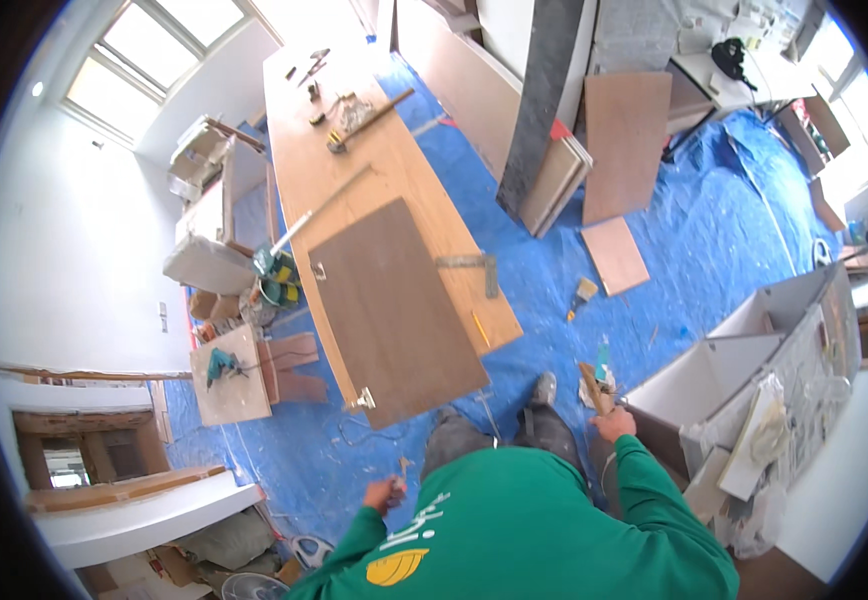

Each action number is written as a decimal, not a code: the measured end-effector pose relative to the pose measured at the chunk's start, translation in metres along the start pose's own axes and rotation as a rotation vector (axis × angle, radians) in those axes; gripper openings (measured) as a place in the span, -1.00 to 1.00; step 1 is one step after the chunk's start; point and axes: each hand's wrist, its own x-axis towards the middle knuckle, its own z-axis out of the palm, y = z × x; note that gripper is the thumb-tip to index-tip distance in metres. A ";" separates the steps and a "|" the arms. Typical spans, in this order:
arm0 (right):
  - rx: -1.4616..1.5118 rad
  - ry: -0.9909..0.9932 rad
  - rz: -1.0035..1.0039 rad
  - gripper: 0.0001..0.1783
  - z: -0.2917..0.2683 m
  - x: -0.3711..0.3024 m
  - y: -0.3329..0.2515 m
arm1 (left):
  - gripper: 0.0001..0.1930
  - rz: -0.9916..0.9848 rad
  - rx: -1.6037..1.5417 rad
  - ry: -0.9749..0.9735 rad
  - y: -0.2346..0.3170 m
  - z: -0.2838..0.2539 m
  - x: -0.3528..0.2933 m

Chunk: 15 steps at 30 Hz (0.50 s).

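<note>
My right hand (615, 424) is closed round a narrow wooden piece (594, 388) that points up and away from me, beside a grey cabinet carcass. Its far end lies over small clutter, so its exact kind is unclear. Low at my left side, my left hand (385, 494) is closed, and a small pale thing shows at its fingertips. Ahead of me a brown cabinet door (399, 310) lies flat on a long wooden worktable (354, 205). Two metal hinges sit along its left edge, the nearer hinge (365, 399) at the near corner.
A try square (490, 275) and a pencil (481, 330) lie right of the door. Farther up the table is a tape measure (336, 143). A brush (583, 292) rests on the blue floor sheeting (514, 345). A teal drill (222, 366) stands left; a cabinet carcass (744, 350) stands right.
</note>
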 end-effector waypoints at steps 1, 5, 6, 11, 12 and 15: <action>-0.039 -0.033 0.007 -0.08 -0.026 0.025 -0.006 | -0.54 -0.188 -0.189 0.001 0.005 0.032 -0.011; -0.211 0.164 -0.268 -0.19 -0.089 0.108 -0.051 | -0.46 -0.241 -0.273 0.022 0.000 0.092 -0.059; -0.210 0.138 -0.243 -0.16 -0.099 0.124 -0.061 | -0.45 -0.301 -0.326 0.033 -0.017 0.102 -0.079; -0.196 0.321 -0.283 -0.10 -0.124 0.133 -0.182 | -0.45 -0.414 -0.601 0.229 -0.014 0.139 -0.076; -0.192 0.345 -0.307 -0.10 -0.123 0.126 -0.204 | -0.48 -0.404 -0.621 0.265 -0.013 0.137 -0.070; -0.120 0.333 -0.425 -0.13 -0.122 0.106 -0.271 | -0.53 -0.400 -0.557 0.258 -0.021 0.124 -0.026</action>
